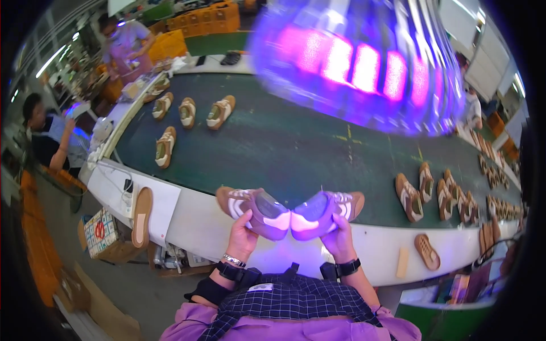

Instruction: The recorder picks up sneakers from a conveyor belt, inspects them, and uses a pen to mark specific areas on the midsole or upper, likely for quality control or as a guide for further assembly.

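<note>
Near the front edge of the green belt I hold up a pair of brown sneakers with pale stripes, their heels touching and toes pointing outward. My left hand (243,236) is closed around the side of the left sneaker (259,213). The right sneaker (325,213) is gripped by my right hand (339,237) in the same way. Purple light from the lamp (358,62) above tints both heels. The thumbs show; most of the other fingers are hidden under the shoes.
More sneakers stand on the belt (256,148) at the left (220,112) and right (408,197). On the white ledge (210,233) lie a tan sole (142,216) and a brown sole (426,252). Two people (128,48) (51,133) are at the left.
</note>
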Available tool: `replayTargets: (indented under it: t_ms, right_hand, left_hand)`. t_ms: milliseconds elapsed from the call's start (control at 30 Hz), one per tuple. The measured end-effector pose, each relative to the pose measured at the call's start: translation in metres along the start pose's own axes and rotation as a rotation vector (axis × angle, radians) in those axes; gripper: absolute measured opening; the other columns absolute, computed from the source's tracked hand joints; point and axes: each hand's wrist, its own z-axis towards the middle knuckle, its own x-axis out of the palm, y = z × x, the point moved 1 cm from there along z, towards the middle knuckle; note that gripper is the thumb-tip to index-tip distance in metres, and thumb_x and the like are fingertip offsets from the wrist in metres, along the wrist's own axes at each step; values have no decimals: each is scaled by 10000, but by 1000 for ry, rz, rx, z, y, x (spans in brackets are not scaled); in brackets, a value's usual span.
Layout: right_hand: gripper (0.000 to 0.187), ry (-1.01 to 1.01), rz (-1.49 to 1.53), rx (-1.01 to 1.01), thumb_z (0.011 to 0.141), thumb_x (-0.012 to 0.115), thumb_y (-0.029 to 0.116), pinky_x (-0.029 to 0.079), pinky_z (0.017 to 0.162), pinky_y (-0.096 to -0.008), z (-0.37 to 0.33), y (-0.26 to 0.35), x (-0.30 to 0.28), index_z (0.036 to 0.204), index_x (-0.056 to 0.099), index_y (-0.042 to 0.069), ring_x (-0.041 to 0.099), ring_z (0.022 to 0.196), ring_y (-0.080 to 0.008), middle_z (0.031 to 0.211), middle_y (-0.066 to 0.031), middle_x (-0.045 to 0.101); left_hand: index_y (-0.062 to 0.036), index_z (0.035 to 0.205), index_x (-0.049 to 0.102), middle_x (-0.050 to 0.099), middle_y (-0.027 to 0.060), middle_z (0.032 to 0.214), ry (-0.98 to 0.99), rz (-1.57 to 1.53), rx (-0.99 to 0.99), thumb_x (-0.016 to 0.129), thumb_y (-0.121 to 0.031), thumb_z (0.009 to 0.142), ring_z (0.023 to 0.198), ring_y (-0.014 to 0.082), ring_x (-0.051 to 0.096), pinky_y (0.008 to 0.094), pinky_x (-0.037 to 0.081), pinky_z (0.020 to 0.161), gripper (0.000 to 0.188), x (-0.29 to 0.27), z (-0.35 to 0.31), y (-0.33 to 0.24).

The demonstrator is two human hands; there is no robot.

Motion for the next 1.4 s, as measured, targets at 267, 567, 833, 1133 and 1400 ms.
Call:
replayTargets:
  t_ms: [267,567,833,1133,1400]
  right_hand:
    - [590,85,323,514,821,495,419,480,825,-463,-20,-40,-52,1253,442,21,569,986,-338,1125,-157,568]
    - [582,-214,-9,382,789,541,381,523,709,-467,-11,-78,-43,1244,458,27,601,907,-356,1035,-166,597]
    - [400,94,76,157,916,495,363,498,799,-473,246,-92,131,1218,471,102,565,976,-322,1149,-130,541]
    - [249,-33,-335,458,912,466,273,545,606,-429,214,-163,59,996,470,39,624,685,-290,894,-180,604]
    - [242,-656,-557,-24,854,581,214,544,623,-372,79,-49,-96,996,540,23,630,717,-236,870,-125,627]
  left_hand:
    - [-47,1224,498,637,143,1027,116,23,65,405,-475,943,957,307,621,424,538,737,520,-60,141,-120]
    - [80,1052,563,609,174,1001,-574,834,512,690,-206,775,951,241,562,352,446,821,417,-189,152,-161]
    - [44,985,586,585,117,912,-458,970,283,700,-140,733,837,192,549,321,455,748,332,-202,71,-101]
    - [-16,940,576,558,34,769,-241,951,88,607,-99,799,627,97,485,236,398,540,166,-195,74,-112]
    - [-15,923,560,612,92,798,-92,931,-212,581,-114,827,685,179,595,293,511,614,140,-151,99,-75]
